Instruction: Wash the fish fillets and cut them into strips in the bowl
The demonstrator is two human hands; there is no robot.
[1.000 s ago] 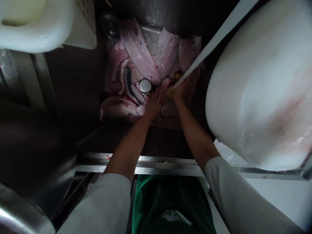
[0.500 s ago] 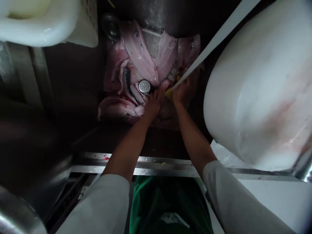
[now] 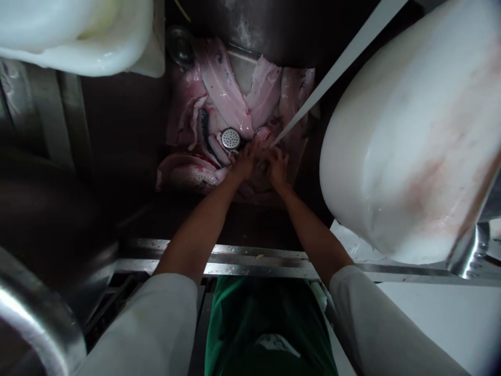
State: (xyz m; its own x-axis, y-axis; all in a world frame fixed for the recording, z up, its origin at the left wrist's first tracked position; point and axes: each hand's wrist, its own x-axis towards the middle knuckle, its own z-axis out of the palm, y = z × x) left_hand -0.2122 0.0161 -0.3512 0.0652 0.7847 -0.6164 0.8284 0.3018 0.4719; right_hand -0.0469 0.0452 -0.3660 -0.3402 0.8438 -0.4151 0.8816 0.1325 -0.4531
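Pale pink fish fillets (image 3: 225,96) and other fish pieces lie spread in a dark sink (image 3: 117,120). My left hand (image 3: 245,162) rests over fish pieces at the lower middle, its fingers stretched out and touching them. Close beside it on the right, my right hand (image 3: 277,166) has bent fingers curled over the fish; what they hold, if anything, is hidden in shadow. Between the hands ends a long white strip (image 3: 336,73) slanting from the upper right; I cannot tell whether it is water or a hose. Left of the fingers sits a round perforated metal cap (image 3: 230,139).
At the right stands a large white tub (image 3: 395,141) with reddish smears. A white plastic basket (image 3: 136,47) overhangs the upper left. A round metal piece (image 3: 180,47) lies behind the fillets. The sink's steel front edge (image 3: 258,261) crosses below my forearms.
My right hand has moved left and slightly down, closer to my left hand. The yellow thing beside it no longer shows. The view has shifted slightly.
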